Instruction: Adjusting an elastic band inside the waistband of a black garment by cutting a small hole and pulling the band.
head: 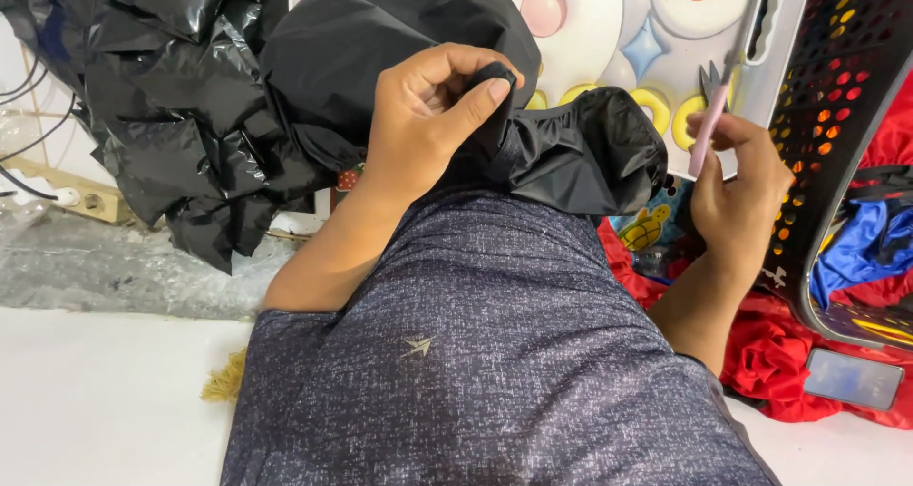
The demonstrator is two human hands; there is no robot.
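Observation:
A black fabric garment (399,39) lies draped over my raised knee, bunching to the right in a gathered edge (594,148). My left hand (428,115) pinches a fold of this black fabric between thumb and fingers near the middle. My right hand (737,186) is off to the right and holds a small pink-handled thread snipper (711,125) upright, its metal tip pointing up, apart from the fabric.
Black plastic bags (171,87) pile up at the left, with a power strip (81,201) and cables by the wall. A black perforated laundry basket (837,96) holds blue and red cloth at the right. Red fabric (770,353) and a phone (853,379) lie on the floor.

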